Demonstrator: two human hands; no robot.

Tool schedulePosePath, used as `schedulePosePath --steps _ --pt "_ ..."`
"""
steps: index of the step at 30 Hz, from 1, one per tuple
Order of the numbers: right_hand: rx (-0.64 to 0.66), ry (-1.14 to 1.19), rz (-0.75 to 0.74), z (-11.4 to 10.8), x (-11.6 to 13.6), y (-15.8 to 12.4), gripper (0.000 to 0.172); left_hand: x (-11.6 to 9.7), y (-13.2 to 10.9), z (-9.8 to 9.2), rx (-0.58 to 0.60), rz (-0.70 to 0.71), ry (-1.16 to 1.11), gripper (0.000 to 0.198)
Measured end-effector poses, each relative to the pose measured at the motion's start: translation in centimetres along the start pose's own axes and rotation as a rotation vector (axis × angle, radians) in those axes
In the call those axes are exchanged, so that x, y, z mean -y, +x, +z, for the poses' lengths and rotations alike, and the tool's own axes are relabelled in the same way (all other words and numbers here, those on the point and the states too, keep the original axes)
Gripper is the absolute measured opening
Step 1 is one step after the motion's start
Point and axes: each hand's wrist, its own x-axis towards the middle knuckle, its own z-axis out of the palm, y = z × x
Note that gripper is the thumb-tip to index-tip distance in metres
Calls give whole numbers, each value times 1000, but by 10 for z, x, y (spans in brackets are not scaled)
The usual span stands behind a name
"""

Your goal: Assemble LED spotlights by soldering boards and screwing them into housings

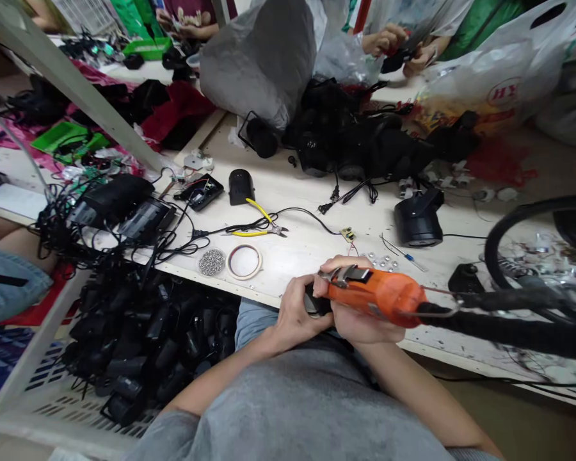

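Note:
My right hand is wrapped round an orange power screwdriver whose thick black cable runs off to the right. Its tip points left into a small black part that my left hand grips at the table's near edge. Both hands are closed and held close together above my lap.
On the pale table lie yellow-handled pliers, a tape ring, a dish of screws, a small circuit board, loose screws and black camera housings. A crate of black parts sits lower left. Other people's hands work across the table.

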Motion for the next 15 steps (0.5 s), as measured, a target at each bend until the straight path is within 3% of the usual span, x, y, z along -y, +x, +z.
schedulePosePath --steps 3,7,11,15 --pt "-11 155 -88 4 -1 6 64 4 0 1 -9 25 2 49" --pt "-44 264 -102 3 10 13 71 8 1 0 5 91 24 51" --pt "-44 182 -142 -15 42 3 79 14 3 -2 -4 221 60 59" --pt "-89 74 -100 -28 61 -18 60 21 2 0 5 315 95 69"
